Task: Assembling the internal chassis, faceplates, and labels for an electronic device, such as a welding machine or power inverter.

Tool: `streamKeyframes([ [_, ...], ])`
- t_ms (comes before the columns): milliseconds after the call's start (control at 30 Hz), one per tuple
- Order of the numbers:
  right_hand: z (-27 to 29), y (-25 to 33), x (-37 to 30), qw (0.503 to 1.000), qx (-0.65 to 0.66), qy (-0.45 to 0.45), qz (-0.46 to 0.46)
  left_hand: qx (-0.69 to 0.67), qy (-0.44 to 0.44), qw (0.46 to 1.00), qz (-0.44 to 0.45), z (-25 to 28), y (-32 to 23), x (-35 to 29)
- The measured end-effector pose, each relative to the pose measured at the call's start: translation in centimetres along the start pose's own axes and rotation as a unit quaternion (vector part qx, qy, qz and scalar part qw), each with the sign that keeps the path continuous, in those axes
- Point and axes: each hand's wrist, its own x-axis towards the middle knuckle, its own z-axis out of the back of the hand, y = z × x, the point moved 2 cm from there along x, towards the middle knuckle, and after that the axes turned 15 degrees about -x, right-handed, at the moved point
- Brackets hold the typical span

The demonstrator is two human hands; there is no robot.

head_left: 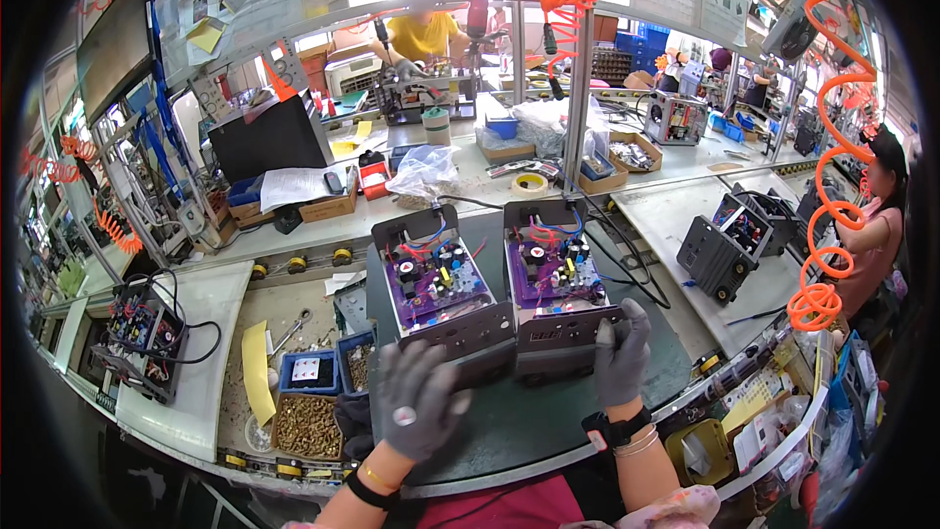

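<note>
Two open electrical units with black end panels and purple circuit boards stand side by side on a dark green mat (470, 456): the left unit (436, 284) and the right unit (556, 272). Coloured wires and a round white sticker show on each. My left hand (419, 402), in a grey glove, is in front of the left unit's near panel, fingers apart and slightly blurred. A small round sticker lies on the back of that glove. My right hand (623, 358), also gloved, grips the right end of the right unit's near panel, thumb in front.
To the left are a bin of brass-coloured fittings (308, 426), a blue tray with stickers (308, 370) and a wired unit (142, 338). Another unit (723, 255) stands on the right-hand line. Yellow tape (530, 183) lies behind. An orange coiled hose (818, 304) hangs right. Two people work nearby.
</note>
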Motion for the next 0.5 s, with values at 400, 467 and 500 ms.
streamKeyframes([
  [400,0.8,1.3,0.2,0.953,-0.211,0.014,0.219,0.028,0.080,0.980,-0.181,-4.9,2.6,3.4],
  [467,0.8,1.2,0.1,0.942,-0.228,0.030,0.245,0.017,0.072,0.976,-0.204,-5.0,2.9,4.2],
  [500,0.9,0.8,0.2,0.946,-0.225,0.020,0.231,0.006,0.063,0.971,-0.230,-5.1,2.8,4.6],
])
